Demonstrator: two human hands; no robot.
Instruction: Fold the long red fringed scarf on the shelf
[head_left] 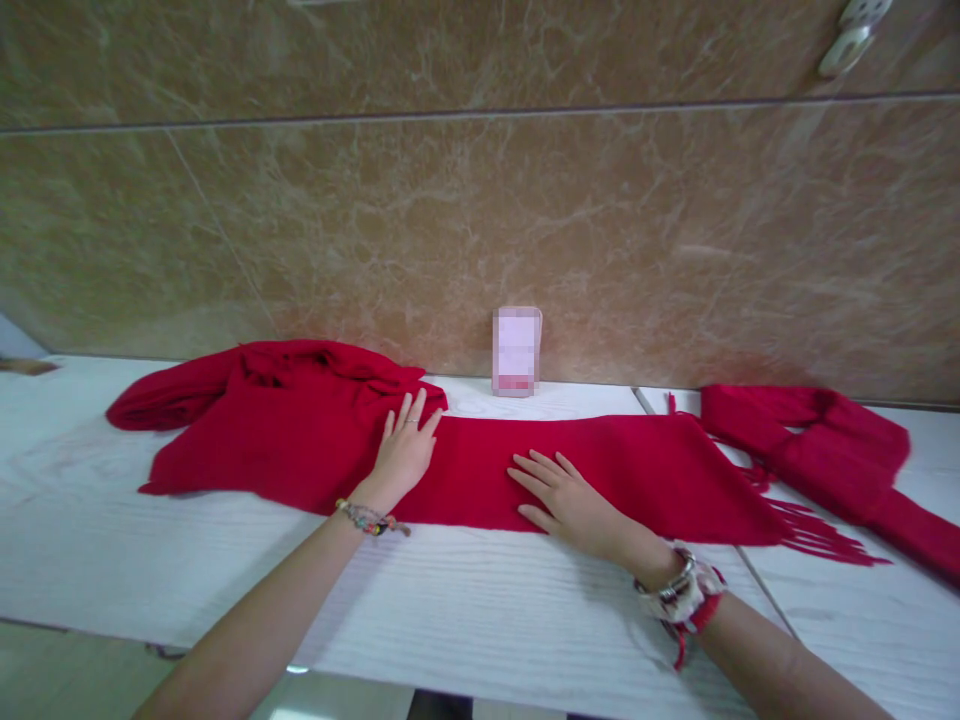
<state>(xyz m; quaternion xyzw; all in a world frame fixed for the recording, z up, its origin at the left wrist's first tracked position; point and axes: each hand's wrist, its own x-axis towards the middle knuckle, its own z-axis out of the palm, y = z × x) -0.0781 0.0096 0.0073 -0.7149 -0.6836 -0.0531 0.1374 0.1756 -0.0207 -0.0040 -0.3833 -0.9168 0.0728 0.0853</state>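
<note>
Forearms (251, 605) are crossing the counter (465, 610); left hand (407, 455) and right hand (574, 505) are lying spread, apart, on the fringed scarf (476, 475). A phone (516, 350) is standing beyond, a folded scarf (832, 470) lying far right.

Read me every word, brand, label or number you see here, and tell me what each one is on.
No readable text anywhere.
Phone: pixelated, so anything on it is unreadable.
Spread red scarf: no lettering visible.
White fitting at upper right: no legible marking.
</note>
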